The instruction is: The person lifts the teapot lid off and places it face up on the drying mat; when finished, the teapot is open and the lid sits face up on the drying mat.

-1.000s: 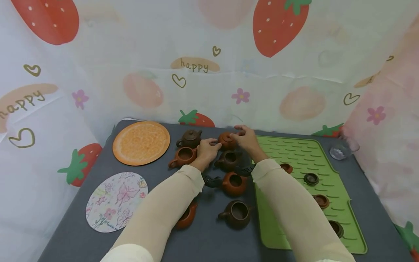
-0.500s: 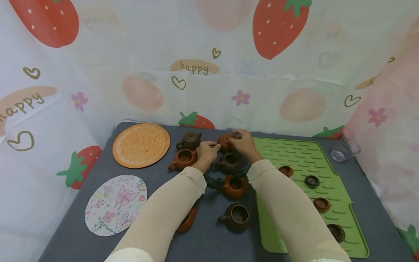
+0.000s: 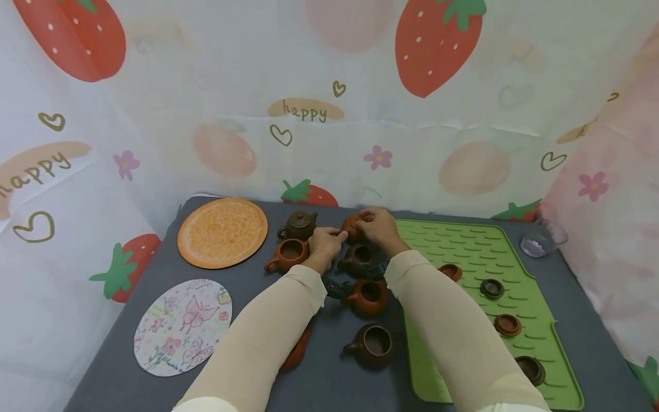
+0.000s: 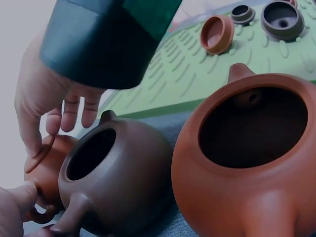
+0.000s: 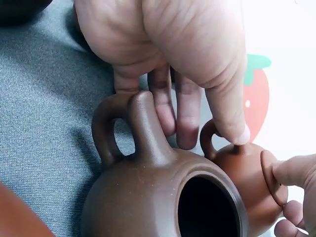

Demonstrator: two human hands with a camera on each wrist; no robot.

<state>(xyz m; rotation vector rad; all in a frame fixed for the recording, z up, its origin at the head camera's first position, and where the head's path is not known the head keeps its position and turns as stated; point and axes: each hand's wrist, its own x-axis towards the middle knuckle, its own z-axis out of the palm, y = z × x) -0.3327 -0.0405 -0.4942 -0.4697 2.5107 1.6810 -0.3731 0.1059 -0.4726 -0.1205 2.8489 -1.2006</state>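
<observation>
A small orange-brown teapot (image 3: 351, 224) with its lid on stands at the back of the grey table. My left hand (image 3: 325, 248) pinches it by the handle, thumb on top, as the right wrist view shows. From the other side, my right hand (image 3: 383, 230) pinches the lid (image 5: 270, 177), its thumb and fingertips at the lid's edge. Just in front stands a dark brown lidless teapot (image 4: 133, 168), close to my hands. Nearer me are an orange-brown lidless teapot (image 3: 368, 297) and another dark one (image 3: 374, 347).
A dark lidded teapot (image 3: 300, 225) and an orange-brown lidless one (image 3: 287, 254) stand to the left. Another teapot (image 3: 294, 355) is partly hidden by my left sleeve. Several lids lie on the green mat (image 3: 458, 237). Two round mats and a glass cup (image 3: 538, 240) are farther out.
My right hand's raised fingers have come down and curled in at the teapot's lid. The left hand stays by the handle. The whole view has shifted slightly.
</observation>
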